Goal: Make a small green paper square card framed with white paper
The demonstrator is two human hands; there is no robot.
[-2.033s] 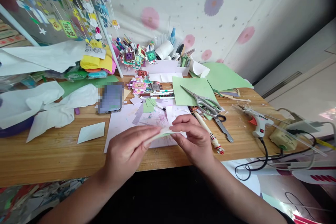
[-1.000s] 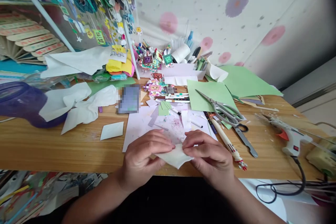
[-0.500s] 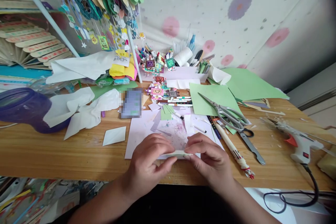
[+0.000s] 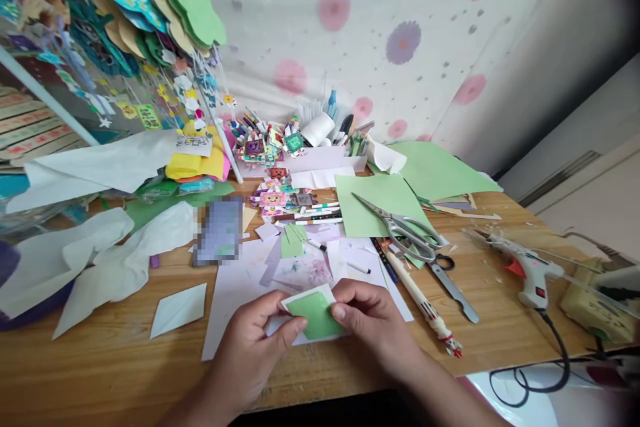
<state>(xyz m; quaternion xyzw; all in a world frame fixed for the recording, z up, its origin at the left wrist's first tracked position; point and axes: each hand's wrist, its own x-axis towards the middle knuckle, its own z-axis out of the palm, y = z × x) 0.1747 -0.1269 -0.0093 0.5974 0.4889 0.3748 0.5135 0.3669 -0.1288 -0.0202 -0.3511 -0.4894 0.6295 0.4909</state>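
Between my two hands is a small green paper piece (image 4: 316, 317) with a white border along its upper edge, its green face turned up toward me. My left hand (image 4: 260, 340) pinches its left side between thumb and fingers. At its right side, my right hand (image 4: 373, 320) grips with the thumb on the green face. Both hands are over the front of a white paper sheet (image 4: 220, 320). Small green paper pieces (image 4: 291, 243) and a marker pen (image 4: 317, 245) lie on that sheet just beyond my hands.
Large scissors (image 4: 400, 223) rest across a green sheet (image 4: 380, 190). Right of my hands lie a long white pen (image 4: 420, 293), a flat metal tool (image 4: 455, 290) and a glue gun (image 4: 525, 267). A blurred-out rectangle (image 4: 220, 230), white tissue (image 4: 115, 260) and folded white paper (image 4: 179, 309) are at left.
The paper piece was nearly edge-on and now shows its green face. The view has swung, so desk items appear farther left and slightly lower. Both hands keep hold.
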